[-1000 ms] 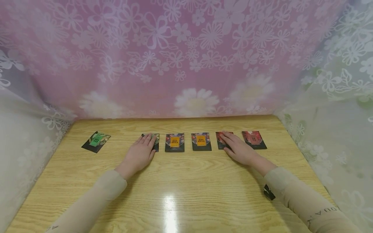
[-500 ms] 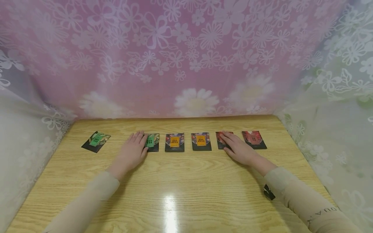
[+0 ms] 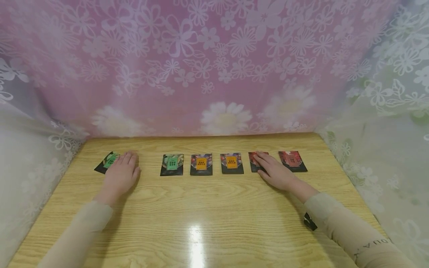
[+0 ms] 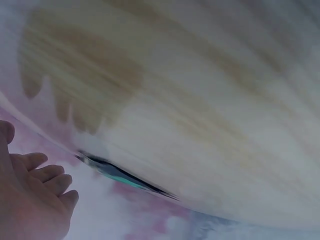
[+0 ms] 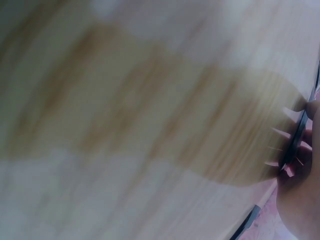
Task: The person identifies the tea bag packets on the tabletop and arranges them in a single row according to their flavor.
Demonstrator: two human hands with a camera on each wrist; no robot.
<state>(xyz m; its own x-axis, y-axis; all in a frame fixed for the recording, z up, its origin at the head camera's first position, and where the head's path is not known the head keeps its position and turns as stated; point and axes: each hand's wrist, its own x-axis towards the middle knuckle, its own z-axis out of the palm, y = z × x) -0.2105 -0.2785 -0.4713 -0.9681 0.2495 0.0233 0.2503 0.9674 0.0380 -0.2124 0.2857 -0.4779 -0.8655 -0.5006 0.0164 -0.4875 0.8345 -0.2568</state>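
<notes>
Now, left hand (image 3: 120, 173): flat on table (image 3: 214, 216), fingers straight, tips just touching tilted green card (image 3: 106, 161) at far left.
Right hand (image 3: 275, 172): fingers straight, pressing down on red card (image 3: 253, 159), nothing gripped.
Row between hands: second green card (image 3: 172, 164), two orange cards (image 3: 201, 164) (image 3: 231, 162).
Far right: another red card (image 3: 292, 160).
Backdrop: floral curtain (image 3: 214, 67).
</notes>
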